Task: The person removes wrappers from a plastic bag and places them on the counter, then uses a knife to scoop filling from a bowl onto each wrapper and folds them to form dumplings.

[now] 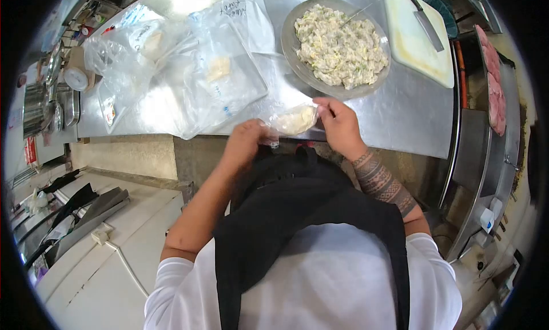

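A small clear plastic bag with a pale, soft-looking filling stretches between my two hands at the near edge of the steel table. My left hand grips its left end, fingers closed on the plastic. At the other end, my right hand pinches the bag between thumb and fingers. Just beyond it stands a wide metal bowl heaped with a pale chopped mixture flecked with green and yellow. A thin metal utensil handle sticks out of the mixture.
Larger clear plastic bags lie across the left of the steel table. On the right, a knife rests on a white cutting board. Further right is a tray of pink meat; a round-dialled scale stands far left.
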